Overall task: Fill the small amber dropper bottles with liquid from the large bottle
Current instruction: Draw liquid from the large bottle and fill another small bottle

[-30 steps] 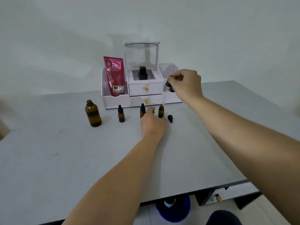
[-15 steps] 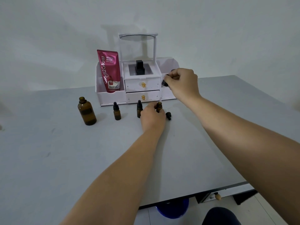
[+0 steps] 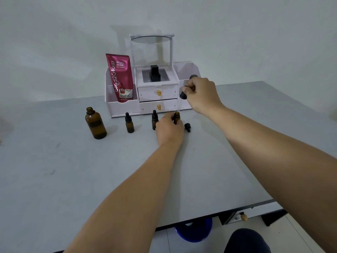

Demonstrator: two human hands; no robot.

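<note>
Under the table edge: a round, glossy blue tub (image 3: pixel 193 230) is seen on the tiled floor.
Table (image 3: pixel 73 179): a flat, matte grey top with a few faint scuffs.
Left hand (image 3: pixel 168 129): its fingers are curled round the open small bottle (image 3: pixel 176 116), smooth amber glass, cylindrical with a narrow neck, standing upright on the table.
Loose cap (image 3: pixel 187 127): a black dropper cap with a rubbery bulb is laid on its side just right of that hand.
Right hand (image 3: pixel 202 95): the dropper (image 3: pixel 183 94) is pinched at its black bulb; its thin clear pipette is pointed down at the open small bottle's mouth, and the tip seems to be at the rim, though that is hard to make out.
Capped small bottles: two more amber cylinders with black dropper tops (image 3: pixel 129 123) (image 3: pixel 154 119) are stood left of the left hand.
Large bottle (image 3: pixel 95 124): round-shouldered amber glass, uncapped, is set well to the left; no label can be read.
Organiser (image 3: pixel 120 108): a white, boxy plastic stand with two drawers and faceted gold knobs (image 3: pixel 159 92).
Tube (image 3: pixel 120 77): soft magenta plastic, printed "Glad2Glow", "RETINOL BRIGHT BODY SERUM" and "10x", is stood in the organiser's left bay.
Black bottle (image 3: pixel 155 73): square-edged and matte, it is set on the organiser's top.
</note>
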